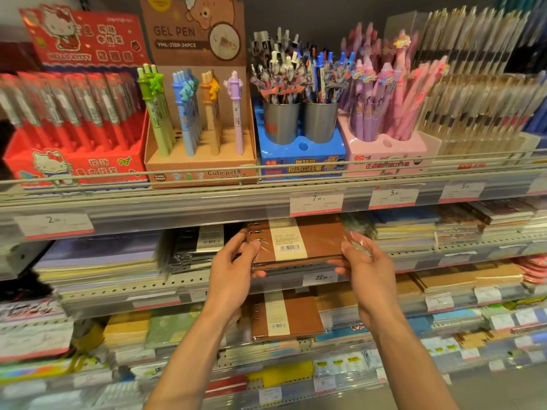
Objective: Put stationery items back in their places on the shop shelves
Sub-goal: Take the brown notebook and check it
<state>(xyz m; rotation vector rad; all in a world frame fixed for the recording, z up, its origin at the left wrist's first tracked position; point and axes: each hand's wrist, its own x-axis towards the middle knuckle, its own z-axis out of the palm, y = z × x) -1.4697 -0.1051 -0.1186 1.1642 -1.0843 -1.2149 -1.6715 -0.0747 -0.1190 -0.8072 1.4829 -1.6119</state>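
At the centre of the frame I hold a brown ring-bound notebook (296, 247) flat between both hands, at the front of the second shelf (189, 284). My left hand (233, 270) pinches its ringed left end, thumb on top and fingers underneath. My right hand (362, 266) clamps the right end the same way, over crinkled plastic wrap. A matching brown notebook (285, 316) lies on the shelf just below. In the upper half, gel pens (189, 113) stand in display boxes.
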